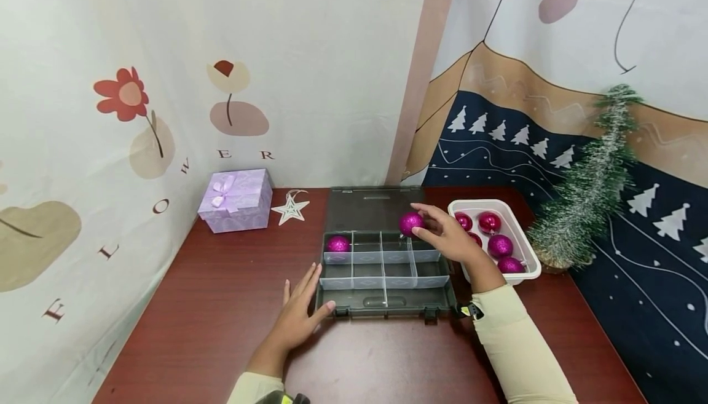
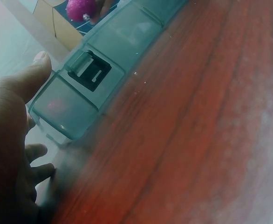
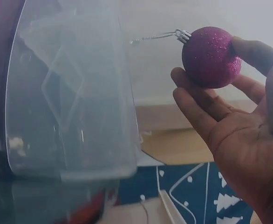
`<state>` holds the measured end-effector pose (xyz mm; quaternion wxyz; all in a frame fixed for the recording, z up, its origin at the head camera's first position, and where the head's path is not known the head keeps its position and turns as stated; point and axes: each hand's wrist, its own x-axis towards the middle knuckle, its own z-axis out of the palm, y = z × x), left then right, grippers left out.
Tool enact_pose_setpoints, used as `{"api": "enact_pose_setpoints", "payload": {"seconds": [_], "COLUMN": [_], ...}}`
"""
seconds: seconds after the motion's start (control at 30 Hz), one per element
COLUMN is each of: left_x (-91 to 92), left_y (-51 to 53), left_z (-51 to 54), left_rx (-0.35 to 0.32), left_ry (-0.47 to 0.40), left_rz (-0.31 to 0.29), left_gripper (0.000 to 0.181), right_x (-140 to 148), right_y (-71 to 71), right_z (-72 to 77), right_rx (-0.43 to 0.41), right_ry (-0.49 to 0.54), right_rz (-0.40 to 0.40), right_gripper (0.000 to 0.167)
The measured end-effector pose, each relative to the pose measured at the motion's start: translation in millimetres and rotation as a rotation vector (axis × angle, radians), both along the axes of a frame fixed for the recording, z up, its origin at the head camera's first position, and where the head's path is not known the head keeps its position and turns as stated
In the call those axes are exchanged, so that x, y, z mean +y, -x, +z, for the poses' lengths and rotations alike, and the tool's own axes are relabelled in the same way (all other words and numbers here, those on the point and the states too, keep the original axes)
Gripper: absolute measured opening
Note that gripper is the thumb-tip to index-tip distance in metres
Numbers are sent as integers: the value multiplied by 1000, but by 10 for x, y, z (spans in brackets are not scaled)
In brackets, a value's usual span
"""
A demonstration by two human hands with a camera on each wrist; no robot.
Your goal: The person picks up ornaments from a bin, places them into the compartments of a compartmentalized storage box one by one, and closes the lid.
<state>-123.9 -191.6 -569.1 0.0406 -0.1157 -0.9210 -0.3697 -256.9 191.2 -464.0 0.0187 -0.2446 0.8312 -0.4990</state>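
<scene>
A glittery magenta bauble (image 1: 410, 224) is pinched between the thumb and fingers of my right hand (image 1: 450, 235), above the back row of a divided plastic box (image 1: 387, 299). In the right wrist view the bauble (image 3: 211, 57) shows its silver cap and thin hanging loop. Another magenta bauble (image 1: 338, 244) lies in the box's back left compartment. My left hand (image 1: 298, 315) rests against the box's left side, its fingers extended and thumb near the front corner. The left wrist view shows this hand (image 2: 10, 126) beside the box's latch (image 2: 90, 70).
Right of the box, a white tray (image 1: 528, 256) holds several magenta and red baubles. A small frosted tree (image 1: 589, 201) stands beyond it. Back left are a lilac gift box (image 1: 238, 201) and a white star ornament (image 1: 291, 208). The box's dark lid (image 1: 359, 210) lies opened backward.
</scene>
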Motion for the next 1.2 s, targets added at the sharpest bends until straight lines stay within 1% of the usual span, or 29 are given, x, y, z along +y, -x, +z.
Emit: {"api": "enact_pose_setpoints", "payload": {"seconds": [0.13,0.33,0.5,0.6,0.7,0.87,1.0,1.2], "left_x": [-1,-1,-1,2,5,6,8,9], "left_y": [6,3,-1,-1,1,6,8,7], "left_z": [-5,-6,11,14,7,7,16,27], "left_rx": [5,13,1,-12,-19,-17,-16,-20], "left_ry": [-9,-10,-4,1,6,4,3,1], "left_rz": [-3,-6,-1,1,1,-2,-2,-1], "left_gripper": [88,88,88,88,88,89,89,89], "right_x": [-79,-165,-234,-281,-331,-403,-472,-582], "right_y": [17,4,49,102,126,175,220,271], "right_z": [27,106,153,151,168,172,148,101], "right_rx": [12,30,45,43,30,27,25,70], "right_ry": [-19,-111,-143,-159,-171,-200,-219,-223], "right_rz": [52,61,77,94,112,150,159,173], "right_gripper": [50,49,48,47,46,45,43,39]}}
